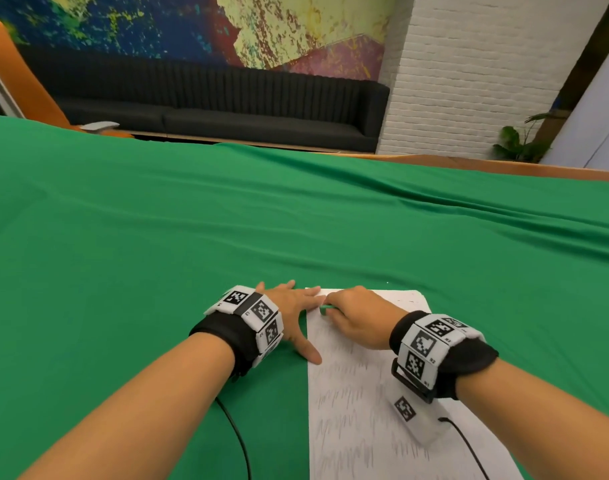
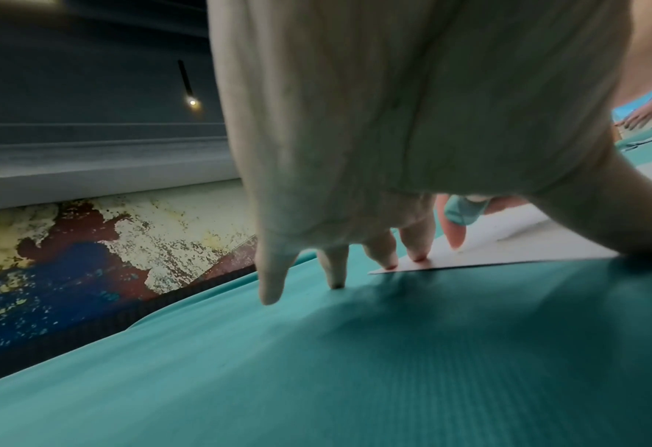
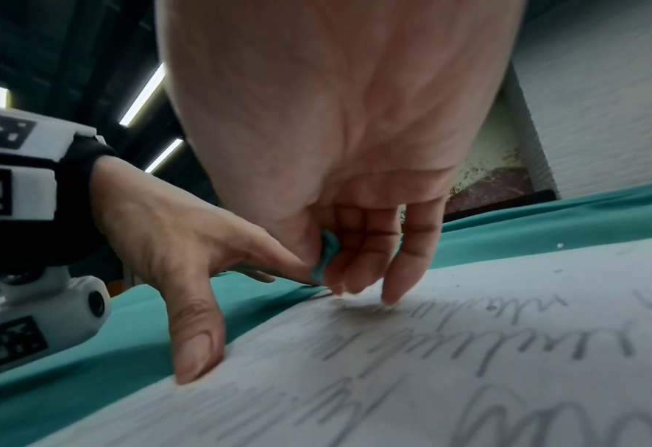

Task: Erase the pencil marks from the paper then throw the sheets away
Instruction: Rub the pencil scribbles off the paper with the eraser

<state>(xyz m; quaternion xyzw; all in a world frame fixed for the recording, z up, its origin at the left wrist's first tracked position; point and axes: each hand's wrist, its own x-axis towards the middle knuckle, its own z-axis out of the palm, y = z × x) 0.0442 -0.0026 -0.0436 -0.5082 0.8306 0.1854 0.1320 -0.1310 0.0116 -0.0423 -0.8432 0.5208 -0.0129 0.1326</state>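
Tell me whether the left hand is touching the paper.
Touching. In the right wrist view the left hand presses its thumb tip down on the edge of the paper; the left wrist view shows two fingertips on its corner.

Bare forearms are seen. Black wristbands (image 1: 227,337) are worn, ringed with white blocks (image 1: 261,311) printed with black square codes; thin black cables (image 1: 239,441) apparently trail from them.

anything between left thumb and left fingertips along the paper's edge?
Nothing: bare paper edge and green cloth under the left hand, per head and right wrist views.
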